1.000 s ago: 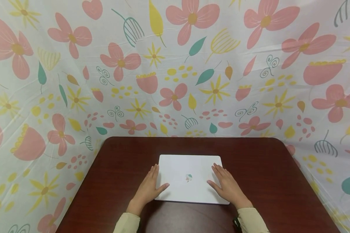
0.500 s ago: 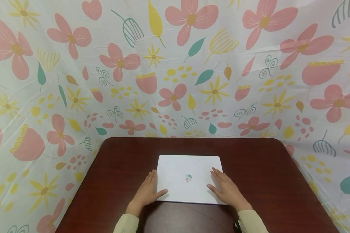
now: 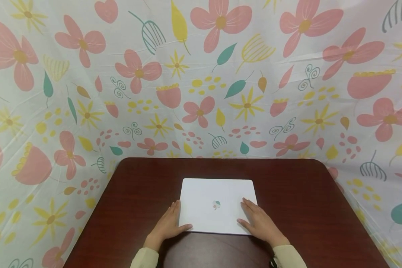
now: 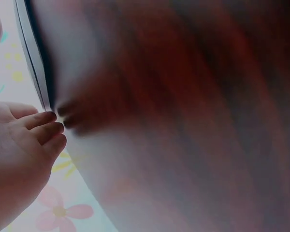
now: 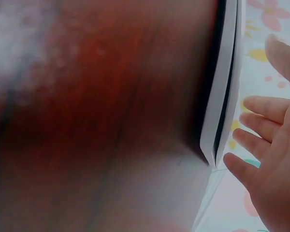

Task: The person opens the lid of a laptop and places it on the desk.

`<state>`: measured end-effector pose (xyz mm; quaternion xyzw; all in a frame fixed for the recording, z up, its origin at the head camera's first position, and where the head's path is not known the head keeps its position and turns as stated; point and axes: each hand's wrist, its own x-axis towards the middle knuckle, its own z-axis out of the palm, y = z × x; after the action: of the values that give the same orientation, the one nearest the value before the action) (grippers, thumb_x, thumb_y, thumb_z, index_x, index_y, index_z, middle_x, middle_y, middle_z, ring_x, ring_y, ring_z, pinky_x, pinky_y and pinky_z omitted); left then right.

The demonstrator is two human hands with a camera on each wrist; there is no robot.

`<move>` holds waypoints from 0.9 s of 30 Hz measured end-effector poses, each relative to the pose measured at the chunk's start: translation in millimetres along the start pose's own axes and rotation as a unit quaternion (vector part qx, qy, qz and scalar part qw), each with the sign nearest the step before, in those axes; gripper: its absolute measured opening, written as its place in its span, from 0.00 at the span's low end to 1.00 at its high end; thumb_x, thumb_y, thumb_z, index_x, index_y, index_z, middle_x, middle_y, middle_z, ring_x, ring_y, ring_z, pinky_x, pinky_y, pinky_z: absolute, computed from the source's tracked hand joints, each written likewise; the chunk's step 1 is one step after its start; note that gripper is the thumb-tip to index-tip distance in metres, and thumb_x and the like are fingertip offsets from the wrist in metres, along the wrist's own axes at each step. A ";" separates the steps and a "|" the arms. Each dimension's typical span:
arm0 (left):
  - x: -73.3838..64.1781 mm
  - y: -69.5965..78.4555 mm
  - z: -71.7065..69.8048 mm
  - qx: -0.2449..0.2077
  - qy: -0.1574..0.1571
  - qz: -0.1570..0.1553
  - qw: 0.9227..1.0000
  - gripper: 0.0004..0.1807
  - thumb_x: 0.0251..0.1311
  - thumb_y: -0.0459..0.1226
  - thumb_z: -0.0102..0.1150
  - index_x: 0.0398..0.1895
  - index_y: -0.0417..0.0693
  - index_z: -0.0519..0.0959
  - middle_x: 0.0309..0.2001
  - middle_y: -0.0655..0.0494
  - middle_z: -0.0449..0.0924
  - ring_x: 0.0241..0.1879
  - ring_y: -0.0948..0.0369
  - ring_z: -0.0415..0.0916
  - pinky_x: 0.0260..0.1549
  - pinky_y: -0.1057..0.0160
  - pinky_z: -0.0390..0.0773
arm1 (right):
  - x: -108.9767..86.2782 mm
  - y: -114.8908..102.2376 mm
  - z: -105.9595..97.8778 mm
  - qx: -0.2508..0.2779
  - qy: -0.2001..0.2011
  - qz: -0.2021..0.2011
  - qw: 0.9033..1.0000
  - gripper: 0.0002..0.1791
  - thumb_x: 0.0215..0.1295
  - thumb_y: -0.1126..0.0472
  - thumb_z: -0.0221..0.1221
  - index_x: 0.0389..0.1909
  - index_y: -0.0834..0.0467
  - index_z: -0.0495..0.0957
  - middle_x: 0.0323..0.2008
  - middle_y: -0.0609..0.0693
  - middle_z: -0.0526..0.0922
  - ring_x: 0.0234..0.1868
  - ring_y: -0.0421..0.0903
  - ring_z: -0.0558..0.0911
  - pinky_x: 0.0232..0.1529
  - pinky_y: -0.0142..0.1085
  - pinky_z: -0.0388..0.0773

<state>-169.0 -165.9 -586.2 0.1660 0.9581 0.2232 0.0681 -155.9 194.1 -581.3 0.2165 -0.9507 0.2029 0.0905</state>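
1. Located closed white laptop (image 3: 219, 212) lying flat on glossy reddish-brown surface (image 3: 147, 186), toward 6 o'clock from the middle of the head view.
2. Noted two layers folded together, dark seam between, in both wrist views; small multicoloured logo (image 3: 216, 204) near the centre of the lid.
3. Marked left hand (image 3: 165, 224) at 8 o'clock of the laptop, right hand (image 3: 262, 223) at 4 o'clock.
4. Hidden from above: part of the right rim and the 4 o'clock corner, behind right hand.
5. Cut off at the bottom of the head view: left sleeve (image 3: 145, 258) at 7 o'clock, right sleeve (image 3: 289, 256) at 5, near side of the surface. Dark item at the right cuff, too small to identify.
6. Blurred in both wrist views: surface. Laptop reduced there to a narrow strip, at 10 o'clock (left wrist) and 2 o'clock (right wrist).
7. Left fingers: nearly straight, close together, aimed at 1 o'clock along the laptop's left edge; thumb spread wide toward 2 o'clock, across the 7 o'clock corner.
8. Right fingers: straight, aimed between 10 and 11 o'clock over the lid, small gaps in the wrist view; thumb spread wide toward 10.
9. Cannot tell light contact from hovering, either hand.
10. Beyond the surface, from 9 through 12 to 3 o'clock: floral cloth (image 3: 201, 85).
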 end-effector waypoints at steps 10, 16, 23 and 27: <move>-3.1 -2.9 3.4 -0.010 -0.006 0.013 1.000 0.60 0.52 0.65 0.61 0.71 0.27 0.50 0.72 0.33 0.51 0.72 0.41 0.49 0.67 0.44 0.56 | -7.0 -1.3 0.8 -0.018 -0.010 -0.012 1.000 0.37 0.60 0.42 0.63 0.59 0.67 0.74 0.63 0.62 0.71 0.64 0.59 0.70 0.61 0.54 0.68; -4.2 -3.8 2.2 -0.010 -0.008 0.019 1.000 0.62 0.50 0.64 0.62 0.72 0.27 0.50 0.72 0.32 0.51 0.72 0.41 0.49 0.67 0.43 0.56 | -11.3 -0.7 -5.3 -0.019 -0.006 -0.046 0.999 0.38 0.58 0.41 0.64 0.58 0.68 0.74 0.62 0.63 0.73 0.62 0.61 0.72 0.59 0.56 0.69; -5.2 -4.1 0.4 -0.016 -0.017 0.021 0.999 0.66 0.44 0.66 0.66 0.72 0.29 0.48 0.72 0.33 0.49 0.72 0.41 0.48 0.67 0.44 0.55 | -12.3 3.2 -11.2 -0.029 -0.026 -0.081 0.996 0.46 0.55 0.33 0.61 0.59 0.69 0.73 0.63 0.63 0.71 0.63 0.62 0.71 0.58 0.54 0.71; -5.3 -3.9 0.0 -0.015 -0.018 0.028 0.999 0.66 0.42 0.62 0.70 0.72 0.28 0.48 0.72 0.33 0.50 0.72 0.41 0.48 0.67 0.44 0.55 | -12.1 2.6 -17.0 -0.020 -0.055 -0.080 0.995 0.48 0.50 0.36 0.66 0.61 0.70 0.71 0.64 0.64 0.69 0.63 0.62 0.70 0.59 0.54 0.70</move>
<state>-165.2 -171.0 -587.7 0.1954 0.9482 0.2365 0.0819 -144.8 207.9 -570.0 0.3008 -0.9376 0.1642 0.0583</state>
